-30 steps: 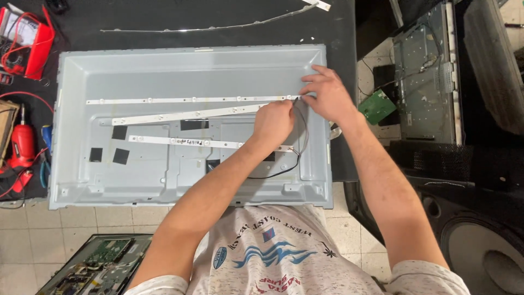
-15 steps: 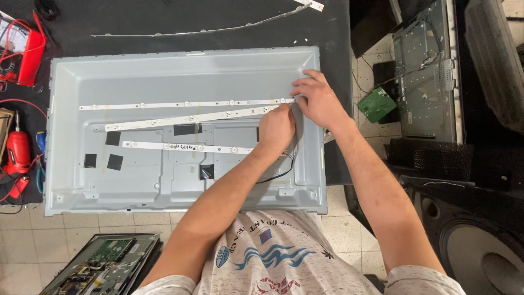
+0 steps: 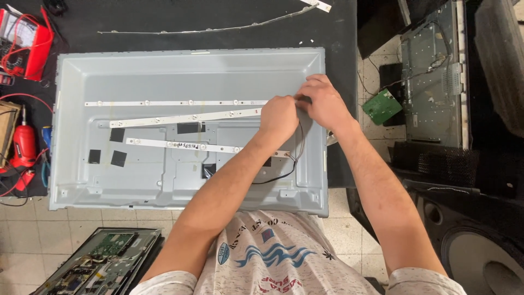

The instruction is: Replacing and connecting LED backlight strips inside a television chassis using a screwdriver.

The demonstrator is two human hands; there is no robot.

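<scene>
A grey metal television back panel (image 3: 164, 71) lies flat on a black table. Three white LED strips cross it: an upper strip (image 3: 174, 102), a slanted middle strip (image 3: 185, 117) and a lower strip (image 3: 180, 145). My left hand (image 3: 278, 117) is closed over the right end of the middle strip. My right hand (image 3: 323, 102) meets it fingertip to fingertip, pinching something small near the panel's right edge. A thin black wire (image 3: 297, 158) runs from under the hands down across the panel. What is pinched is hidden by the fingers.
A loose curved strip (image 3: 218, 28) lies on the table behind the panel. At the left are a red meter with leads (image 3: 24, 43) and a red power tool (image 3: 23, 145). A circuit board assembly (image 3: 103, 262) lies on the tiled floor, and a green board (image 3: 382, 106) with other panels is at the right.
My left hand has moved slightly up along the strips, and my right hand has come in until the fingertips touch. The panel and strips stay put.
</scene>
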